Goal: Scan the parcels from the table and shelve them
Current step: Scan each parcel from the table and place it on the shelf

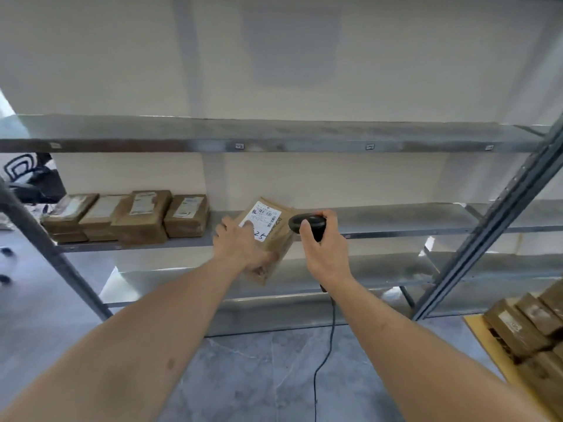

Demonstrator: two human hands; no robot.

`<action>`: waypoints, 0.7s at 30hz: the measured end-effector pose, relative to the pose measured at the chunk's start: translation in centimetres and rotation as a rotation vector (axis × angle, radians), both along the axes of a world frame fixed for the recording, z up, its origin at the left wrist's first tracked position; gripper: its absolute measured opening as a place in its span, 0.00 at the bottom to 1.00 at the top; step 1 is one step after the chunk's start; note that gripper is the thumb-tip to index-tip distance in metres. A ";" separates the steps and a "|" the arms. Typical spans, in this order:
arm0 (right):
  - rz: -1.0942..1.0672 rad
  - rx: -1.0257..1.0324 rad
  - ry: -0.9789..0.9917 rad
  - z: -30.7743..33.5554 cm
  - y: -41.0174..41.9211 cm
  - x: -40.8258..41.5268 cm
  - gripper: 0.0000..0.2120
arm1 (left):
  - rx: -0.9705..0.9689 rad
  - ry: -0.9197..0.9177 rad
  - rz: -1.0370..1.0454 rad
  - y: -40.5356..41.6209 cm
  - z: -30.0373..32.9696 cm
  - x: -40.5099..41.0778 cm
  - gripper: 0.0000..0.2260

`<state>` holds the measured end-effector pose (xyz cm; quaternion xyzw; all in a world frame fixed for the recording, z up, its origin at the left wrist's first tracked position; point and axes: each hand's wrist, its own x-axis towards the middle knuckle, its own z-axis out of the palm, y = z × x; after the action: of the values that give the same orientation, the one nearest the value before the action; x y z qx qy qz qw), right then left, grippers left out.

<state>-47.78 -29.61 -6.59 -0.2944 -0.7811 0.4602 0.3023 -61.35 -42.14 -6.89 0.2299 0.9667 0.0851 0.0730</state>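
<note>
Filling most of the view, the grey metal shelving [274, 138] has one middle shelf [396, 217] carrying a row of four brown parcels [128, 217] at its left end, with open metal to their right. Low at the right edge, more parcels [524, 324] lie stacked on a yellow-edged table [475, 327], not yet shelved. Between the arms, the parcel in hand [268, 236] is held tilted at the front of the middle shelf, its white label facing up. The left hand [240, 245] grips it from above, fingers lying across the label's lower corner and thumb curled at the side. The right hand [320, 245] is curled round the black corded scanner [307, 223], whose head sits just beside the parcel's right edge. To shelve it well, I judge the parcel should slide in flat, just right of the fourth one, label up and readable, while the scanner and its cable [326, 345] stay clear of the shelf lip.
</note>
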 end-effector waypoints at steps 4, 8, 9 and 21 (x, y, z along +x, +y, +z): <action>0.018 -0.010 -0.018 -1.0 -1.3 -4.5 0.17 | -0.011 -0.061 0.098 -1.7 -0.5 -3.3 0.45; 0.027 -0.017 -0.037 -2.1 -1.2 -8.8 0.18 | 0.000 -0.073 0.168 -1.8 -2.0 -7.0 0.43; 0.027 -0.016 -0.040 -2.5 -0.9 -10.0 0.18 | 0.009 -0.078 0.188 -1.5 -2.4 -8.0 0.43; 0.064 -0.077 -0.130 -7.9 7.0 -24.2 0.19 | -0.048 -0.158 0.387 5.7 -7.5 -20.4 0.48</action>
<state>-71.99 -22.66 -14.51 -0.3098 -0.7898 0.4794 0.2247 -81.76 -36.41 -14.42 0.0306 0.9858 0.0924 0.1365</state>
